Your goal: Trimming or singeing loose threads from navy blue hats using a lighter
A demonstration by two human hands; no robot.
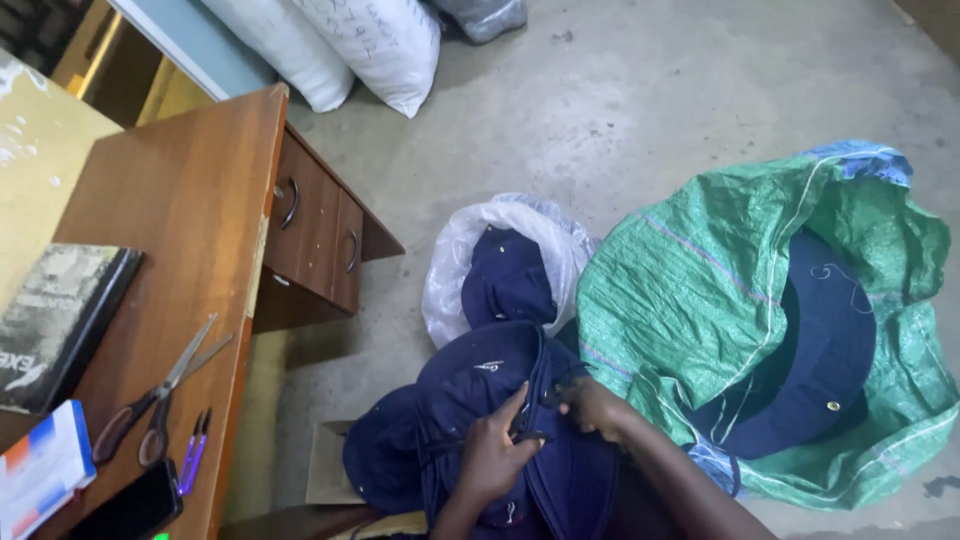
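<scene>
A navy blue bucket hat [480, 375] lies on my lap, on top of more navy hats [385, 460]. My left hand [492, 455] presses down on the hat, pinching a small dark thing against its crown. My right hand [592, 407] grips the hat's edge just to the right. I cannot tell what the small dark thing is. A clear white plastic bag [455, 265] behind the hat holds another navy hat [508, 280]. To the right, an open green woven sack [690, 300] holds a further navy hat [815, 350].
A brown wooden desk [190, 210] with drawers [315, 235] stands on the left. On it lie scissors [150, 400], two purple pens [195, 450], a black notebook [60, 320], a phone [135, 510] and a small booklet [40, 465]. White sacks [370, 45] lean at the back on the concrete floor [620, 110].
</scene>
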